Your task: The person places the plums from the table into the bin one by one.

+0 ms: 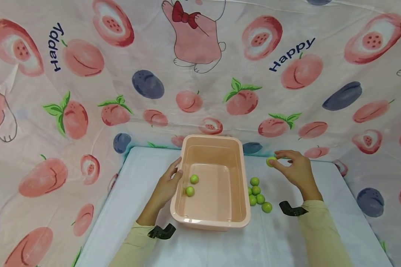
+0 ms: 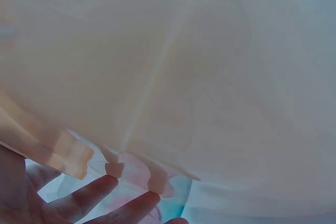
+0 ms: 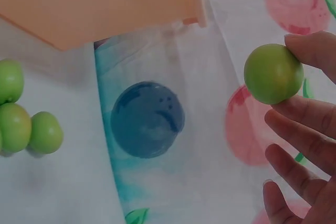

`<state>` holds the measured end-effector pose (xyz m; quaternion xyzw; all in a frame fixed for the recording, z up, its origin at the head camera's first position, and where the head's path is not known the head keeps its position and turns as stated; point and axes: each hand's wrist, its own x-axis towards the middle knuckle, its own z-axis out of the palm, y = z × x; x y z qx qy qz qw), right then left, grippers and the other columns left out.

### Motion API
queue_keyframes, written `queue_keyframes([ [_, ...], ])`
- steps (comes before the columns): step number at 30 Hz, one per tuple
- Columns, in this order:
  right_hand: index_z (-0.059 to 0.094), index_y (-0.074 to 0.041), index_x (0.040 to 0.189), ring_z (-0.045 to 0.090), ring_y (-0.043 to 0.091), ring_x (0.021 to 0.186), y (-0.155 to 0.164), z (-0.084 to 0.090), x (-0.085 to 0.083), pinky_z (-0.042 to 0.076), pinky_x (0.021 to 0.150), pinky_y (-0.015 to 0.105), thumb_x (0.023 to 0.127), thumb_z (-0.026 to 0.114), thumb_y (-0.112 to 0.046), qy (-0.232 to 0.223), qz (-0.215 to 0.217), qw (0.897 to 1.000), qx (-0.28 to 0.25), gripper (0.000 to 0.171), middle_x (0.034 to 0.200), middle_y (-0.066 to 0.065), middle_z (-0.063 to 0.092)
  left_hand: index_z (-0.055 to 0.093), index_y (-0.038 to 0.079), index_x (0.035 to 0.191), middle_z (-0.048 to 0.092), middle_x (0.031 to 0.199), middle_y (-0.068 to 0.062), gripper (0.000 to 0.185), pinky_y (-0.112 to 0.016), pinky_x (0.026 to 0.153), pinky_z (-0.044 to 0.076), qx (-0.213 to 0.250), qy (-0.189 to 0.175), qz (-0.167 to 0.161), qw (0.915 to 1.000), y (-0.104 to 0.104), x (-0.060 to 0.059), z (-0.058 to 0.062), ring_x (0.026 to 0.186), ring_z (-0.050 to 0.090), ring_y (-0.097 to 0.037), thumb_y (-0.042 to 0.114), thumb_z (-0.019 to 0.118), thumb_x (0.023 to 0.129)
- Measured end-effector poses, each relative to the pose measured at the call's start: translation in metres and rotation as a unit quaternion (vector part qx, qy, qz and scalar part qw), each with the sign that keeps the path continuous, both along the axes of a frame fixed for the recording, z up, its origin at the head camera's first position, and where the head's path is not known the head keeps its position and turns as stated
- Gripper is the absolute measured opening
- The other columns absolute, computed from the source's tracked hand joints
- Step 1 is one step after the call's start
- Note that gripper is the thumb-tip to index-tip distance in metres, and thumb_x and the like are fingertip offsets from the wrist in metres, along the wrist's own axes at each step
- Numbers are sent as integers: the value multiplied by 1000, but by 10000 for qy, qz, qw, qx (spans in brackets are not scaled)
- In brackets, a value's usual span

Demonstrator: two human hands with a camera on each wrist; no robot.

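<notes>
My right hand (image 1: pixel 297 170) pinches a small round green fruit (image 3: pixel 273 74) between thumb and fingertips, above the table's back right. The other fingers are spread out below it in the right wrist view. At the left side of a peach-coloured plastic tub (image 1: pixel 238 178), my left hand (image 1: pixel 165 187) holds the rim, with fingertips against the outer wall in the left wrist view. Two green fruits (image 1: pixel 194 179) lie inside the tub, near its left wall. Several more green fruits (image 1: pixel 256 190) sit in a loose cluster on the table, just right of the tub.
A white cloth covers the table (image 1: pixel 287 244). Behind and around it hangs a fruit-printed curtain (image 1: pixel 200 81), close to the tub's far end. Black wrist straps (image 1: pixel 292 208) show at the sleeve cuffs.
</notes>
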<state>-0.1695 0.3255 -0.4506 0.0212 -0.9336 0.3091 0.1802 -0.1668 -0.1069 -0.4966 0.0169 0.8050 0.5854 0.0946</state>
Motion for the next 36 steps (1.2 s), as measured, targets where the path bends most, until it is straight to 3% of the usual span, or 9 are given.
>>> queue_keyframes([
  [20, 76, -6, 96, 60, 34, 118, -40, 46, -18, 52, 87, 56, 84, 83, -40, 354, 609, 9974, 125, 37, 123, 15, 72, 33, 47, 156, 44, 157, -18, 50, -52, 96, 57, 66, -44, -91, 9999, -3, 2, 0, 128, 60, -42, 41, 46, 108],
  [27, 74, -9, 88, 60, 32, 122, -58, 58, -25, 51, 90, 56, 84, 83, -39, 359, 875, 9955, -59, 32, 123, 12, 73, 34, 49, 155, 43, 158, -18, 50, -58, 104, 50, -38, 13, -66, 10000, -4, 2, -1, 135, 53, -44, 44, 46, 107],
  [36, 74, -11, 87, 64, 28, 113, -81, 68, -35, 53, 88, 55, 80, 87, -34, 567, 1260, 9904, -62, 27, 117, 8, 75, 34, 47, 156, 44, 157, -18, 50, -54, 97, 56, 32, -6, -87, 10000, -4, 3, -1, 128, 59, -42, 46, 46, 107],
])
